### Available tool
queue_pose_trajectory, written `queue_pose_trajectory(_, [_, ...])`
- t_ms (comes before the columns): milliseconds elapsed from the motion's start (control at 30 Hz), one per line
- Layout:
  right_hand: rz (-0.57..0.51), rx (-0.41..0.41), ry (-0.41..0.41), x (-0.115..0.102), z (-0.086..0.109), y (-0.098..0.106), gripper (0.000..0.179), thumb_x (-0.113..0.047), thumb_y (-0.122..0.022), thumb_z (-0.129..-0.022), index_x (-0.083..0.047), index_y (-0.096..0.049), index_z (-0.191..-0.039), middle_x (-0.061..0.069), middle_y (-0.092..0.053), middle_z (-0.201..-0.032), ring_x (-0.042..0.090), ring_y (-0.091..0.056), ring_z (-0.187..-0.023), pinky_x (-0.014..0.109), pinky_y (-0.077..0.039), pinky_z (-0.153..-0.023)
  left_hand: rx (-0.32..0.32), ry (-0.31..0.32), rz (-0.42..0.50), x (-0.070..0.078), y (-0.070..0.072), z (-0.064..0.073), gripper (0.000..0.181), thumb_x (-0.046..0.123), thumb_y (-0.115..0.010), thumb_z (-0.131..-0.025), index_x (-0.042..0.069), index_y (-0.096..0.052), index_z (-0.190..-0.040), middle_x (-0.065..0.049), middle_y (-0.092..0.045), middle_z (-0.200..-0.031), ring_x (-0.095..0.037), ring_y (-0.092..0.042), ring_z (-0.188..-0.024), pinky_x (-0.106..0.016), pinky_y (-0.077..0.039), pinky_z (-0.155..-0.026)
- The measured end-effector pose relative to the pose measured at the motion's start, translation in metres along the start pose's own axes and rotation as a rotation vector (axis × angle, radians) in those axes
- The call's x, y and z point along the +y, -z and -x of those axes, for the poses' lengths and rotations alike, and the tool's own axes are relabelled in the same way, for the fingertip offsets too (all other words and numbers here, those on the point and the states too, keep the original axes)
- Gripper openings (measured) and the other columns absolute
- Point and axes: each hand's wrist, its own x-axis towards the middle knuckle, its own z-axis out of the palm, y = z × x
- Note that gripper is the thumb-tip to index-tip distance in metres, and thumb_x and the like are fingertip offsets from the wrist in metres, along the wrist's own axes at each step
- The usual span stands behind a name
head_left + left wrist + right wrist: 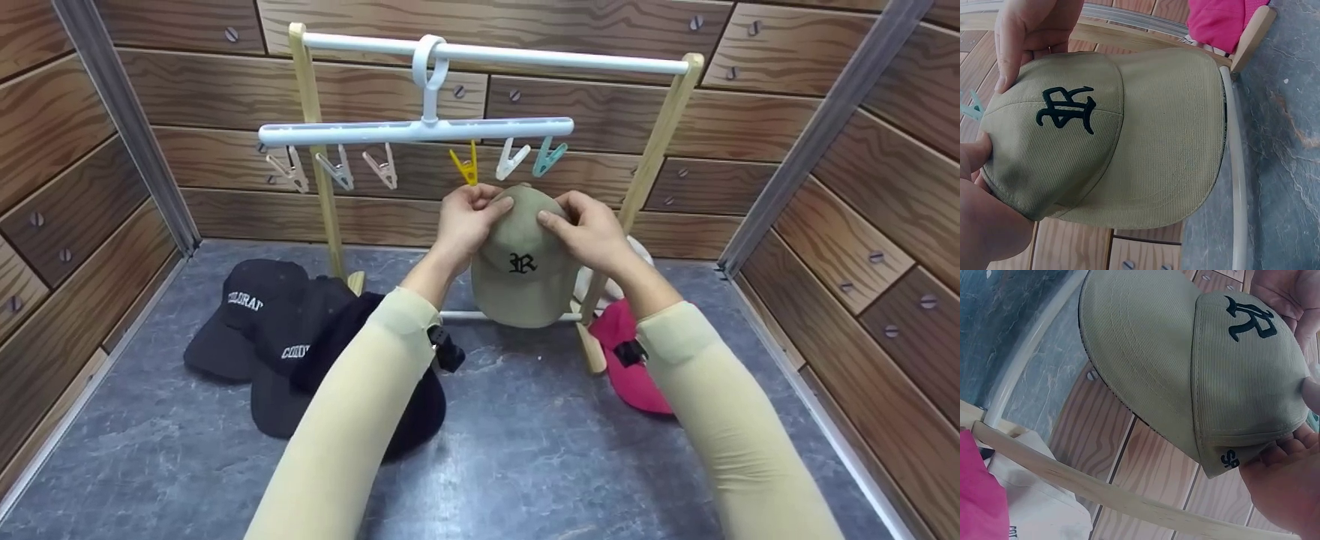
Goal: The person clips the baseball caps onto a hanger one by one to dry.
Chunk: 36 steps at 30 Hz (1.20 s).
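An olive-beige baseball cap [525,255] with a dark letter R hangs brim-down between both hands, below the clips of a white hanger [420,131]. My left hand [466,225] pinches the crown's left side, thumb on the front and fingers behind. On the right side of the crown, my right hand [596,229] grips it the same way; in the right wrist view its fingers [1292,450] curl behind the fabric. Just above the left fingertips is a yellow clip [466,165]. White [511,159] and teal [550,157] clips hang over the crown.
The hanger hooks on a rack's white rail [525,54]. Pale clips [337,169] hang on its left half. Several dark caps [262,315] lie at left on the grey floor [510,442]. Behind the right rack leg [660,142] are a pink cap [630,367] and a white cap [1039,489].
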Motion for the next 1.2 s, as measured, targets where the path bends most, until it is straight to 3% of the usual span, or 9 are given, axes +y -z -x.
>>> queue_pose_trajectory(200, [-0.007,-0.005,0.006,-0.002,-0.003,0.002,0.043,-0.039,-0.071,-0.111,0.0,-0.071,-0.129,0.014,-0.071,-0.111,0.025,-0.061,-0.098,0.04,-0.049,-0.087,0.009,0.0,0.027,0.0,0.0,0.0,0.018,0.007,-0.079,-0.104,-0.005,-0.076,-0.117,-0.007,-0.078,-0.099,-0.014,-0.069,-0.088,-0.028,-0.057,-0.081])
queue_pose_trajectory(433, [0.002,-0.032,0.006,-0.006,-0.007,0.004,0.046,-0.039,-0.07,-0.112,0.001,-0.069,-0.133,0.016,-0.072,-0.117,0.028,-0.064,-0.103,0.041,-0.05,-0.088,-0.007,-0.031,-0.006,0.003,-0.001,0.001,0.017,0.009,-0.078,-0.106,-0.003,-0.076,-0.117,-0.009,-0.079,-0.101,-0.014,-0.07,-0.089,-0.028,-0.056,-0.079])
queue_pose_trajectory(800, [0.016,-0.04,0.001,-0.01,-0.011,0.008,0.049,-0.041,-0.069,-0.112,0.003,-0.068,-0.135,0.018,-0.072,-0.12,0.029,-0.064,-0.105,0.043,-0.051,-0.089,-0.001,-0.027,0.041,0.002,-0.003,0.0,0.016,0.008,-0.078,-0.105,-0.003,-0.075,-0.116,-0.009,-0.079,-0.099,-0.014,-0.07,-0.088,-0.028,-0.056,-0.078])
queue_pose_trajectory(1200, [0.004,0.007,-0.017,-0.021,-0.023,0.01,0.053,-0.046,-0.07,-0.11,0.001,-0.067,-0.136,0.016,-0.071,-0.121,0.027,-0.063,-0.109,0.04,-0.05,-0.094,-0.004,-0.033,0.075,0.002,-0.003,-0.001,0.015,0.006,-0.08,-0.103,-0.005,-0.077,-0.113,-0.005,-0.079,-0.094,-0.012,-0.07,-0.084,-0.027,-0.056,-0.075])
